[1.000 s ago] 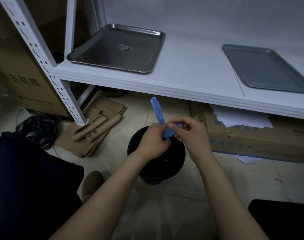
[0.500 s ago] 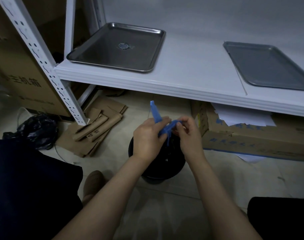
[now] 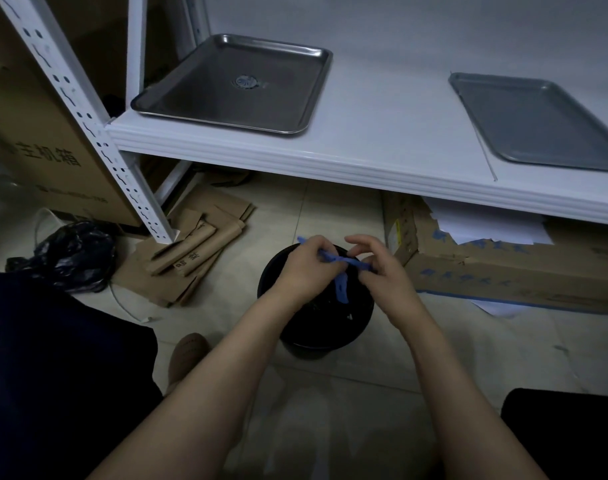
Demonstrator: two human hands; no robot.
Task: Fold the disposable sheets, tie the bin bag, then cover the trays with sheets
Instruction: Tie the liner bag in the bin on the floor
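Strip (image 3: 342,287) ends behind curled fingers (image 3: 363,242)

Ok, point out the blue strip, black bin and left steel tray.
blue strip (image 3: 345,260): head view, taut middle stretch.
black bin (image 3: 314,346): head view, front wall.
left steel tray (image 3: 198,95): head view, bare floor.

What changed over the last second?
The blue strip stood upright above the left hand a second ago; now it runs across to the right hand, with one end hanging over the black bin. Both hands kept hold. Bin, steel tray and grey tray unmoved.
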